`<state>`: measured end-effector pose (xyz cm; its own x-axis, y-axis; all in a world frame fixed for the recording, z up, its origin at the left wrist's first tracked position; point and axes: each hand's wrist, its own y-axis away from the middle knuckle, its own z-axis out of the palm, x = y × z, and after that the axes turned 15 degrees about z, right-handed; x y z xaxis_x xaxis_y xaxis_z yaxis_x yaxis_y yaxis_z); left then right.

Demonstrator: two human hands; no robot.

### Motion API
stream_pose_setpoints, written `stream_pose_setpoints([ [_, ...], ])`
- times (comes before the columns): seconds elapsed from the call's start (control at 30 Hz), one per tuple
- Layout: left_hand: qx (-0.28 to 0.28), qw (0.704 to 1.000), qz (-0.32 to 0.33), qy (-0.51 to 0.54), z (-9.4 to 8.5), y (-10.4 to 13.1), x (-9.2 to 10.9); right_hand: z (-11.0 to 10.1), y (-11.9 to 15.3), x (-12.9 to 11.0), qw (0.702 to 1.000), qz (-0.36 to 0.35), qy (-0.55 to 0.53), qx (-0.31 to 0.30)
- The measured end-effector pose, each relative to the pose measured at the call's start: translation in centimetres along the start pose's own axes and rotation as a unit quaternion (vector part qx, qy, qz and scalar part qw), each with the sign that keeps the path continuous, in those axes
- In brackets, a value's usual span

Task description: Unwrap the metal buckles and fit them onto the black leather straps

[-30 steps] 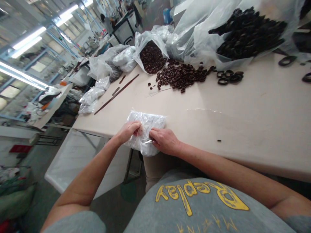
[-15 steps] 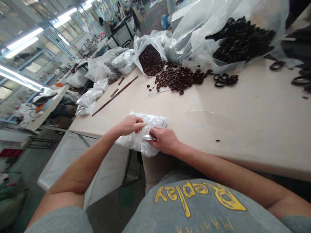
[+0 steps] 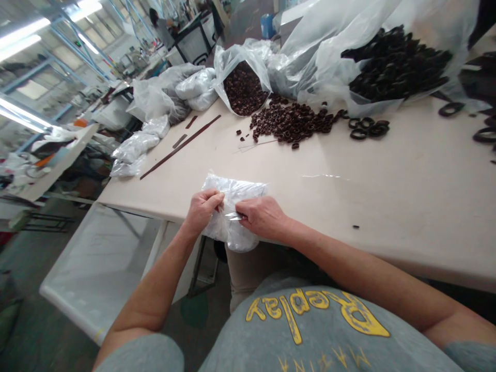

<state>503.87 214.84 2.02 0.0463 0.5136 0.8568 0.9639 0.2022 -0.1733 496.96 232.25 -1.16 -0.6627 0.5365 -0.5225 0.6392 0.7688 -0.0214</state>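
A clear plastic bag (image 3: 246, 192) with whitish contents lies at the front edge of the table, partly hanging over it. My left hand (image 3: 203, 209) is closed in a pinch on the plastic at the bag's left side. My right hand (image 3: 265, 216) is wrapped round a small shiny metal blade (image 3: 233, 216), whose tip points left over the middle of the bag. The handle is hidden inside my fingers, so I cannot tell whether it is a knife or snips.
Small dark brown loops (image 3: 292, 123) lie heaped beyond the bag, beside an open bag of loops (image 3: 245, 88). A large bag of black rings (image 3: 399, 67) stands at the back right. Filled plastic bags (image 3: 135, 142) and a long brown strip (image 3: 180, 147) lie to the left.
My left hand has shifted left and slightly down, and now pinches the plastic at the left side. My right hand keeps the blade over the bag, almost in place. The view has moved slightly.
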Motion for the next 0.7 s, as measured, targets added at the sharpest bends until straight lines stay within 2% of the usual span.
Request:
stream_pose_setpoints([
  [0.1,0.060,0.998,0.002,-0.014,0.1,1.2,-0.8,0.0,0.1,0.3,1.000,-0.024,-0.016,-0.001],
  [0.17,0.112,0.994,-0.002,-0.016,-0.6,2.2,-1.6,0.0,0.3,0.5,0.999,-0.039,-0.029,-0.005],
  [0.23,0.235,0.972,-0.001,0.004,-2.0,3.4,-2.6,0.0,0.5,0.8,0.998,-0.040,-0.041,-0.008],
  [0.3,0.371,0.928,0.006,0.027,-3.8,5.0,-3.4,0.1,0.6,1.0,0.998,-0.035,-0.051,-0.009],
  [0.33,0.402,0.915,0.007,0.029,-4.5,5.9,-3.6,0.3,0.7,1.0,0.998,-0.035,-0.056,-0.006],
  [0.43,0.440,0.897,0.029,0.004,-5.3,8.4,-3.1,1.0,0.7,0.9,0.997,-0.039,-0.070,0.020],
  [0.53,0.472,0.879,0.040,0.057,-4.1,10.3,-1.6,1.3,0.8,1.0,0.988,-0.027,-0.136,0.064],
  [0.63,0.507,0.852,0.016,0.131,-2.7,12.0,-1.0,0.7,0.9,1.4,0.957,0.008,-0.269,0.108],
  [0.7,0.531,0.823,-0.034,0.197,-1.9,13.3,-1.6,0.1,1.0,1.7,0.929,0.031,-0.343,0.139],
])
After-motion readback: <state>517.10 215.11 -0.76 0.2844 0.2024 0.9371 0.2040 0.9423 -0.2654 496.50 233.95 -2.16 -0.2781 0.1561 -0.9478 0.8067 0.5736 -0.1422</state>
